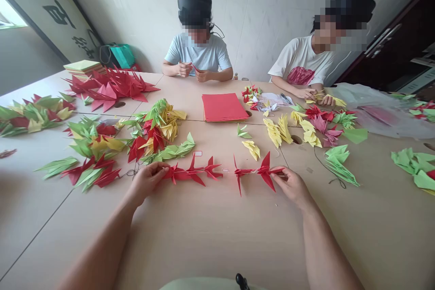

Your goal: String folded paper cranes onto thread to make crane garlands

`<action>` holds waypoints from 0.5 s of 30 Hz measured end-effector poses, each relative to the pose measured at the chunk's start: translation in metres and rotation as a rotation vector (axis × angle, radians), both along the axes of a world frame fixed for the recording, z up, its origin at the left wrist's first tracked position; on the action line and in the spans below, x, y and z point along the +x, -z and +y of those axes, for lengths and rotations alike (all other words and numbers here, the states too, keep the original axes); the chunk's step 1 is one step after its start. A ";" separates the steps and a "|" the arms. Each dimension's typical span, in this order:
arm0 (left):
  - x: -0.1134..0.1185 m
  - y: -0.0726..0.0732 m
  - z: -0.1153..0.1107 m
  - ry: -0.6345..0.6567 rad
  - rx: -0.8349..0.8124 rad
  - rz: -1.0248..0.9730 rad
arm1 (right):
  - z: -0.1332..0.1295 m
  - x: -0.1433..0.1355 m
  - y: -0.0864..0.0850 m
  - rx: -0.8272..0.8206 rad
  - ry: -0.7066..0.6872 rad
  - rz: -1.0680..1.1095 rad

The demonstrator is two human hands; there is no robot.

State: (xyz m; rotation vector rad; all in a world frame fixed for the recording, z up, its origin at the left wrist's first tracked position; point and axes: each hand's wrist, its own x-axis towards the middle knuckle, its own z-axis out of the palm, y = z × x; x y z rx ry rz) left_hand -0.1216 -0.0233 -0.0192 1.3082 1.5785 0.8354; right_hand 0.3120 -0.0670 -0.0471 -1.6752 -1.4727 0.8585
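Observation:
Several red folded-paper cranes are spread in a row above the near part of the table. My left hand (149, 182) is closed in a pinch on the leftmost red paper crane (173, 173). My right hand (290, 183) pinches the pointed end of the rightmost red paper crane (266, 171). Between them hang more cranes, with a gap near the middle where a thin pale thread seems to run. Just beyond the row lies a bundle of yellow folded paper (251, 149). A dark cord (133, 170) rests beside my left hand.
A stack of red paper sheets (224, 108) lies mid-table. Piled red cranes (112, 88) and multicoloured strings (93, 142) fill the left; green folded bundles (342, 165) lie right. Across the table, two people (197, 54) (306, 61) handle folded paper. A plastic sheet (390, 113) covers the far right.

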 end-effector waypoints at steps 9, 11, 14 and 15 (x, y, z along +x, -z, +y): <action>0.001 0.005 0.002 0.056 -0.001 -0.021 | 0.001 0.000 0.005 -0.008 -0.017 -0.104; 0.004 0.007 0.002 0.051 0.019 0.013 | 0.001 -0.001 0.006 -0.001 -0.018 -0.132; 0.008 0.008 0.002 0.044 0.046 0.054 | 0.002 -0.004 0.006 0.023 -0.019 -0.159; 0.008 0.009 0.003 0.044 0.051 0.063 | 0.002 -0.005 0.005 0.029 -0.021 -0.168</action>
